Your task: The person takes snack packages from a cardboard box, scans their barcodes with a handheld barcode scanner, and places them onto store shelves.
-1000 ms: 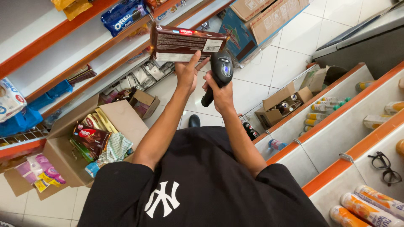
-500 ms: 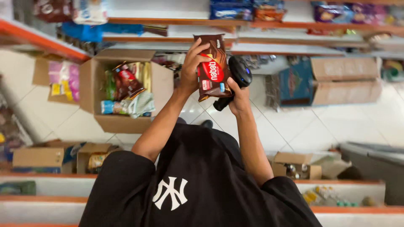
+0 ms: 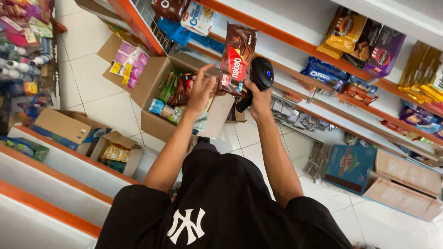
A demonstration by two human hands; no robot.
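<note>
Brown wafer pack between left hand; right hand.

Scanner: its handle was mostly hidden inside the right hand.
Wafer pack: its lower end was covered by fingers.
Open box: its contents were partly hidden behind the left hand.
Top shelf: cut off by the frame.
Far-left goods: blurred.

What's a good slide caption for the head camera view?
Left hand steadies a brown snack packet while right hand grips a black handheld scanner above an open cardboard box.
</note>
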